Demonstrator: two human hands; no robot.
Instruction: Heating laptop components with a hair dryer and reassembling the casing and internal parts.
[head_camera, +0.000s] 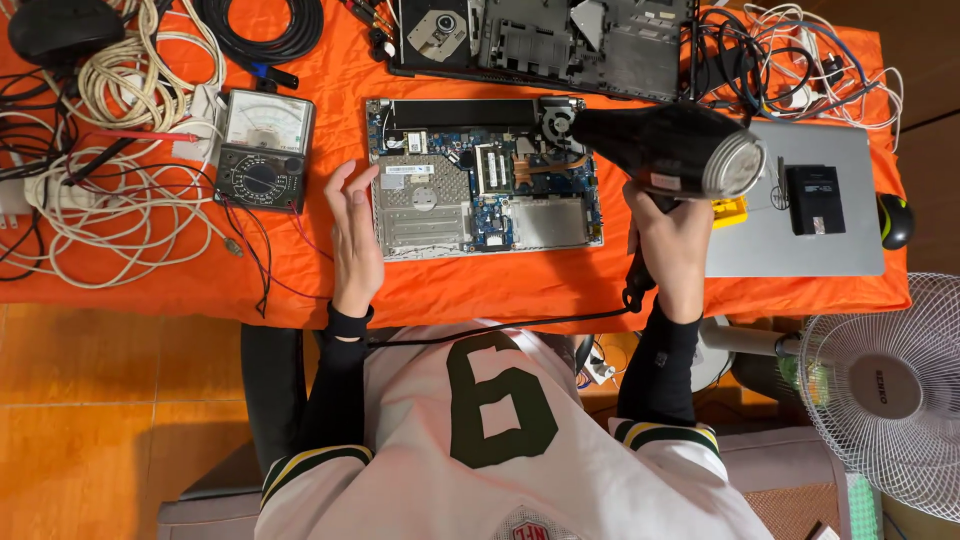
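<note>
Orange cloth (480, 285) covers the table in the head view. The right hand (672, 245) is wrapped around a black hair dryer (668, 148), held over the right end of the open laptop board (484, 177) in the middle. The left hand (354, 235) rests wide open, touching the board's left edge. Hot air held too close could hurt the small parts. The dryer's cord (500, 328) hangs over the near table edge and could snag. White cables (110, 190) crowd the left; a grey laptop (800, 205) fills the right.

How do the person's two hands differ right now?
The right hand grips the handle of a black hair dryer, fingers curled shut; the left hand holds nothing, fingers spread, resting at the opened laptop base's left edge. Both lie on the orange cloth-covered table, in black sleeves.
</note>
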